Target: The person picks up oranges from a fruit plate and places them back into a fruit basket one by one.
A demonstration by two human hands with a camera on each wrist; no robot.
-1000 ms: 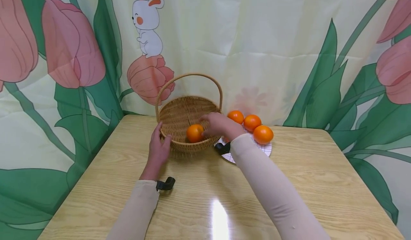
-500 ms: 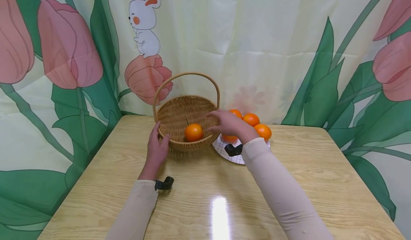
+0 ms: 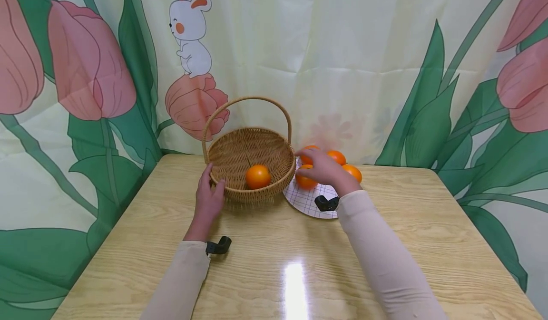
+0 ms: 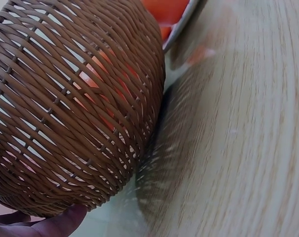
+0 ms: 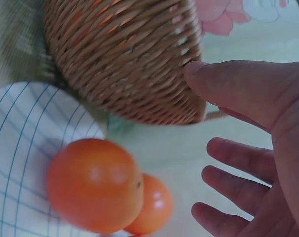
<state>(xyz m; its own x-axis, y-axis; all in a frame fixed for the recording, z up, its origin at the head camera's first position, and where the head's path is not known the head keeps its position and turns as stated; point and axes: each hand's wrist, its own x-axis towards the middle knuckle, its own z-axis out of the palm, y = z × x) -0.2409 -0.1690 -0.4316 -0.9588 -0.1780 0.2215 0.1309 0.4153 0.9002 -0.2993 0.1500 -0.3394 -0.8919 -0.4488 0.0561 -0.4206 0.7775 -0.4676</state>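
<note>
A brown wicker basket (image 3: 252, 144) with a tall arched handle stands at the back of the table, its opening tilted toward me. One orange (image 3: 258, 177) lies inside, near the front rim. My left hand (image 3: 209, 201) grips the basket's left rim, with thumb and fingers at its edge; in the left wrist view the fingertips (image 4: 65, 221) are against the weave. Right of the basket, my right hand (image 3: 325, 168) hovers over a plate, fingers spread and holding nothing. Below it sits an orange (image 5: 95, 185) on the plate, partly covered by the hand in the head view.
The white plate (image 3: 306, 206) with a checked pattern bears several oranges, among them a back one (image 3: 337, 157) and a right one (image 3: 353, 172). A printed curtain (image 3: 342, 49) hangs behind the wooden table (image 3: 257, 263). Black wrist cameras sit on both wrists.
My right hand has left the orange in the basket, come out over the rim and moved right above the plate. My left hand stays on the basket.
</note>
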